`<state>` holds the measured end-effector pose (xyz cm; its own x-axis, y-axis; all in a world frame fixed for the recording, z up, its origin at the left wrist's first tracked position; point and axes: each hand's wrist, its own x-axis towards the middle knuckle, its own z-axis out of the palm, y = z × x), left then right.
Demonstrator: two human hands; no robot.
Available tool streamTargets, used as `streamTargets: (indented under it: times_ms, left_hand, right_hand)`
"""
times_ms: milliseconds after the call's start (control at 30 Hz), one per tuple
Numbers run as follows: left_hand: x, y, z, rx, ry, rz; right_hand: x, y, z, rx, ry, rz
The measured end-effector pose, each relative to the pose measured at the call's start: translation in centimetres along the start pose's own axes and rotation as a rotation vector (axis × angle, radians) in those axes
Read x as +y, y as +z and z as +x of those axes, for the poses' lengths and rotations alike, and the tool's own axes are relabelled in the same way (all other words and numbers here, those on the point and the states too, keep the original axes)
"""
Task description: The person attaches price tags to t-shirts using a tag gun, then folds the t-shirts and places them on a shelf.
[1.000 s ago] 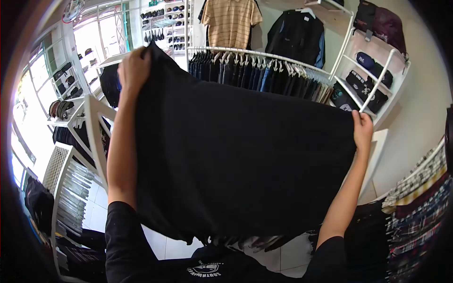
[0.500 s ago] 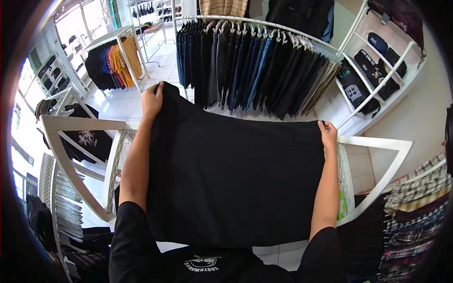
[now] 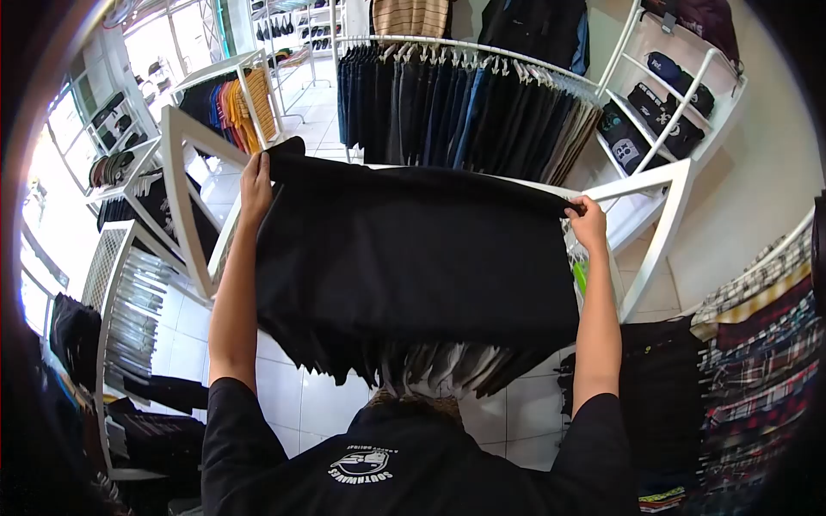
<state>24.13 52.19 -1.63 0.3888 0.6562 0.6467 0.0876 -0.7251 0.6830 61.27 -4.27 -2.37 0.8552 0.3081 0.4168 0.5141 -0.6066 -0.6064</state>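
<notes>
A wide piece of black cloth [image 3: 413, 249], perhaps a folded garment, is stretched between my two hands over a white rack [image 3: 662, 185]. My left hand [image 3: 255, 189] pinches its far left corner, where a flap of fabric sticks up past the fingers. At the far right corner my right hand [image 3: 587, 222] grips the edge between thumb and fingers. The cloth hides most of the rack's top. Below its near edge hang several dark and grey garments [image 3: 447, 365], close to my body.
Ahead, dark trousers [image 3: 447, 103] hang along a curved rail. Shelves with rolled bags or caps [image 3: 654, 112] stand at the right wall. Plaid shirts [image 3: 757, 370] hang at the lower right. To the left is a rack of clear hangers [image 3: 138, 292].
The black cloth has come down flatter over the rack, its near edge now farther from my body. Hanging garments show beneath it. Both hands keep their hold, and the view has shifted.
</notes>
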Motion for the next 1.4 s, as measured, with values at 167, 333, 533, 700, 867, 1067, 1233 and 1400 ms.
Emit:
streamTargets:
  times_ms: [167, 333, 533, 700, 867, 1067, 1233, 1400]
  left_hand:
    - [-1.0, -2.8, -6.7, -0.118, -0.136, 0.032]
    - [-2.0, -2.4, -11.5, -0.108, -0.068, 0.032]
    - [-0.2, -1.7, -12.0, -0.105, -0.086, 0.032]
    - [0.1, -1.8, -12.8, -0.090, -0.096, 0.086]
    - [0.6, -3.8, -11.0, -0.146, -0.307, -0.429]
    - [-6.6, -4.2, -4.7, -0.151, -0.250, -0.038]
    - [-6.9, -1.1, -1.6, -0.276, -0.095, 0.506]
    - [-6.5, -0.6, -0.4, -0.271, -0.183, 0.442]
  right_hand:
    - [-0.2, -1.1, -4.3, -0.126, -0.009, -0.205]
    - [-5.1, 1.2, -7.1, -0.227, -0.085, -0.471]
    - [-16.2, 13.1, -8.4, -0.305, -0.417, 0.023]
    - [-26.3, 25.5, -8.9, -0.483, -0.330, 0.341]
    - [-31.8, 31.1, -9.2, -0.482, -0.144, 0.353]
    - [-30.1, 31.0, -9.7, -0.460, -0.115, 0.462]
    - [-30.0, 29.5, -9.3, -0.662, -0.089, 0.655]
    - [-30.6, 27.6, -9.1, -0.675, -0.034, 0.714]
